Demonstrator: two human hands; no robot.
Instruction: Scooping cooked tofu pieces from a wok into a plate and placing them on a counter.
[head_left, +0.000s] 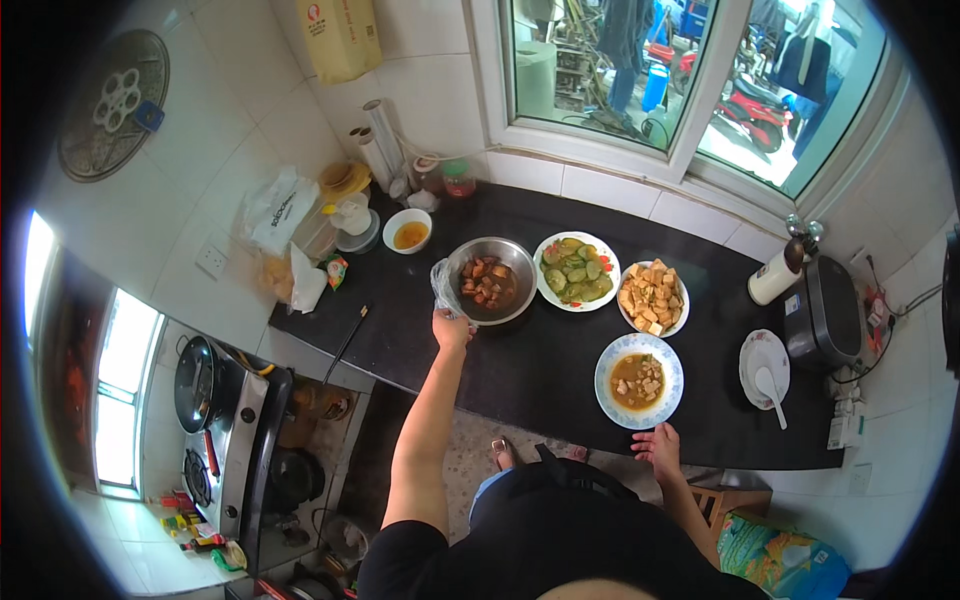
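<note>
My left hand (451, 330) grips crumpled clear plastic film (444, 286) at the near left rim of a stainless steel bowl (528, 300). Brown braised meat chunks (487, 279) in dark sauce lie inside that bowl. By the counter's front edge, my right hand (658, 452) is empty with its fingers apart, just below a blue-patterned plate (606, 375) of diced food in brown broth. I cannot tell whether it touches the plate's rim. Behind stand a plate of cooked sliced green vegetable (576, 271) and a bowl of fried tofu cubes (652, 297).
A white bowl (421, 217) with orange liquid sits at the back left, near chopsticks (346, 343) overhanging the black countertop (525, 379). To the right are a bowl with a white spoon (766, 382), a bottle (772, 279) and a dark rice cooker (823, 311). A gas stove (232, 442) stands left.
</note>
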